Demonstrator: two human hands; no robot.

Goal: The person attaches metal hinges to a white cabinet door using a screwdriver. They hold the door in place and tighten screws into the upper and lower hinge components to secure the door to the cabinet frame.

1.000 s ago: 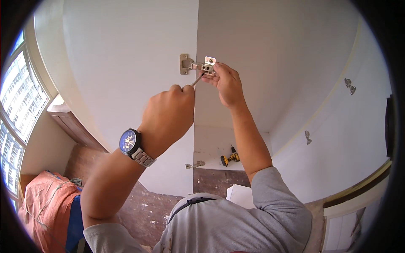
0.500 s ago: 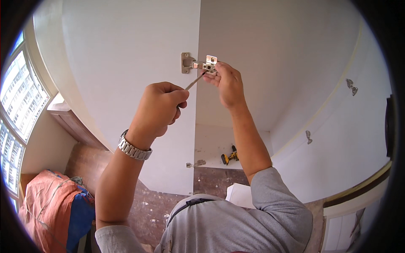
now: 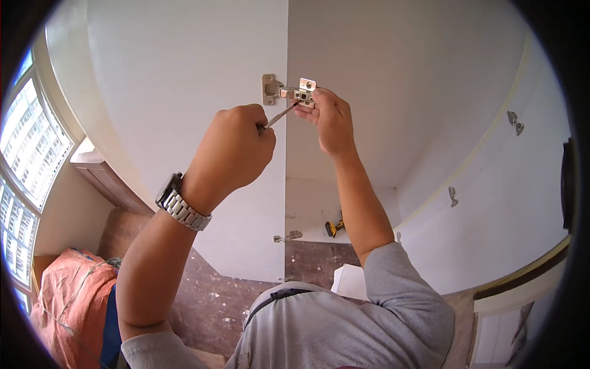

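Nearest the camera are the grey-sleeved shoulders, with both forearms rising toward the white cabinet above. The left hand (image 3: 233, 147), a steel-link wristwatch (image 3: 181, 203) at its wrist, is curled into a closed fist around the handle of a slim screwdriver with a thin metal shaft (image 3: 279, 115); the handle itself is hidden inside the fist. The shaft slants up and to the right, its tip meeting the silver metal cabinet hinge (image 3: 289, 92). The right hand (image 3: 329, 117) reaches up from the right, arm nearly straight, fingers pinched on the right end of the hinge and holding it against the panel.

The hinge bridges the vertical seam between the white cabinet door (image 3: 184, 74) on the left and the white cabinet side panel (image 3: 393, 80) on the right. Around it both panels are bare and flat, leaving free room above and on either side of the hands.

Farther down the same seam sits a second small metal hinge (image 3: 289, 236), untouched. Just beside it, on a white shelf, lies a yellow-and-black cordless drill (image 3: 335, 227). Well apart at lower left is a crumpled orange cloth (image 3: 74, 301), and a bright gridded window (image 3: 27, 154) curves along the left edge.
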